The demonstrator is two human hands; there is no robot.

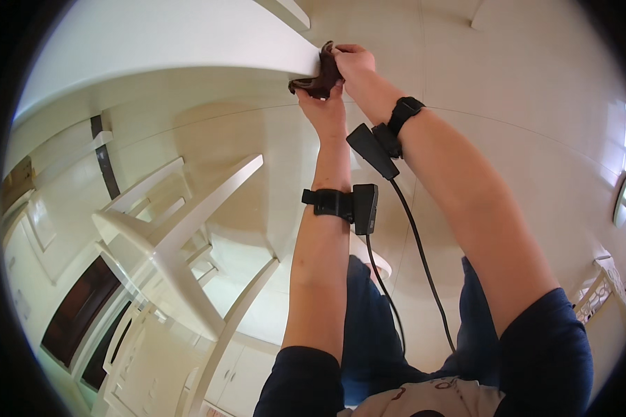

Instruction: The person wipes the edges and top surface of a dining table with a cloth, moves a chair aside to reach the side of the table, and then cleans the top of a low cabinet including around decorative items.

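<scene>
A dark brown, bent piece (325, 82), slightly glossy and with curled ends, sits against the corner of the white table (188, 38). Its two arms lie along the two edges that meet there; what it is made of I cannot tell. My left hand (321, 108) grips the lower arm from below, thumb near its left end. On the other side, my right hand (355, 66) pinches the upper arm with bent fingers. Both hands meet close to the corner, and some fingertips are hidden behind the brown piece.
White chairs (160, 243) stand to the left, below the table edge. Black straps with boxes (366, 208) sit on both forearms, and black cables (424, 267) hang from them toward my body. Pale floor tiles (466, 90) spread out on the right.
</scene>
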